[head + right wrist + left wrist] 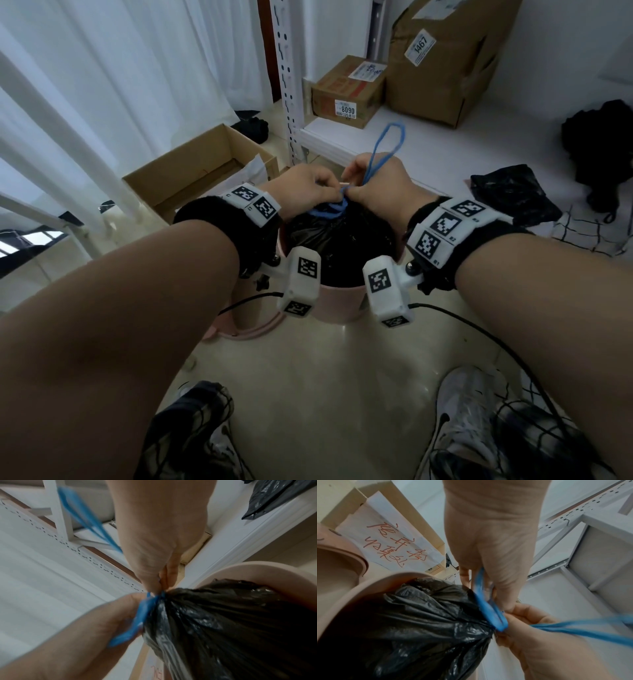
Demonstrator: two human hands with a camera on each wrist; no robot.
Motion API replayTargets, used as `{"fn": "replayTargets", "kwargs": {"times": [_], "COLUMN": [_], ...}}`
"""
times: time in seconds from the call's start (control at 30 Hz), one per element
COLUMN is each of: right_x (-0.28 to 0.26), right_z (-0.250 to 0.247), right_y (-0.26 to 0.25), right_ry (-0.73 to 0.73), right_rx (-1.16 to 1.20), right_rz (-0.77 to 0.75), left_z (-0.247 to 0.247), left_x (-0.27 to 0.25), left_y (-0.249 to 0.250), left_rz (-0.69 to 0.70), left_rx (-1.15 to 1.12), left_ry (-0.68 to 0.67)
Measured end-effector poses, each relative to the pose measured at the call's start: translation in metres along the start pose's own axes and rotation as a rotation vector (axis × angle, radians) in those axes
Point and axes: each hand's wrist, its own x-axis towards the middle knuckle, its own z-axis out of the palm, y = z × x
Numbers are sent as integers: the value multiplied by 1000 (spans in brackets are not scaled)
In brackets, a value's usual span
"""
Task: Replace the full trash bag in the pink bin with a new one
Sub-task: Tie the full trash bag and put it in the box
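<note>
The pink bin (342, 306) stands on the floor in front of me, with a full black trash bag (342, 240) in it. The bag's mouth is gathered shut by a blue drawstring (385, 147), whose loop sticks up behind my hands. My left hand (329, 193) pinches the drawstring (489, 609) at the bag's neck (471, 626). My right hand (354, 192) grips the other strands (89, 519) just beside it, so the two hands touch over the knot. A folded black bag (513, 193) lies on the low shelf to the right.
An open cardboard box (205, 168) with a handwritten sheet (385, 536) sits left of the bin, behind the pink lid (246, 329) on the floor. The white rack post (291, 102) and shelf with two cartons (346, 92) stand just behind. My shoes (469, 421) and cables are on the floor near me.
</note>
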Motion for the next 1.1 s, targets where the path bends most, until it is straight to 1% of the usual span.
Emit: {"fn": "replayTargets", "kwargs": {"times": [0.07, 0.13, 0.17, 0.23, 0.33, 0.4, 0.47, 0.53, 0.63, 0.7, 0.8, 0.87, 0.9, 0.97, 1.03, 1.1], "right_x": [1, 1, 1, 0, -1, -2, -2, -3, -2, -1, -3, -5, -5, -4, -5, -8], "right_z": [4, 4, 3, 0, -4, -7, -10, -12, -11, -13, -25, -31, -31, -28, -21, -17], "right_y": [2, 3, 3, 4, 4, 2, 1, 0, -1, 2, 17, 26, 28, 27, 24, 20], "right_ry": [59, 78, 83, 78, 33, 0, -37, -79, -117, -134, -184, -210, -200, -149, -103, -49], "right_rx": [-13, 10, 41, 40, -16, -54, -42, -12, -62, -101, -248, -336, -350, -284, -33, 264], "right_rz": [2, -4, -7, -14, -12, -28, -33, -31, -56, -34, 43, 108, 140, 215, 267, 283], "left_z": [1, 1, -1, -5, -9, -8, -7, -7, -5, -8, -17, -19, -19, -17, -15, -15], "left_x": [0, -1, -2, -3, -2, 0, 0, 0, 0, -2, -10, -13, -12, -9, -6, -6], "left_y": [2, 1, 0, -1, 0, 2, 5, 10, 14, 9, -5, -9, -9, -6, -7, -9], "left_rz": [11, 19, 27, 42, 46, 11, -9, 5, 65, 83, 61, 50, 57, 47, 4, -48], "left_rx": [-66, -199, -273, -280, -140, -95, -40, 65, 214, 253, 420, 467, 473, 450, 313, 79], "left_ry": [21, 55, 35, -20, -49, -93, -126, -117, -46, -37, -100, -125, -124, -93, -39, 15]}}
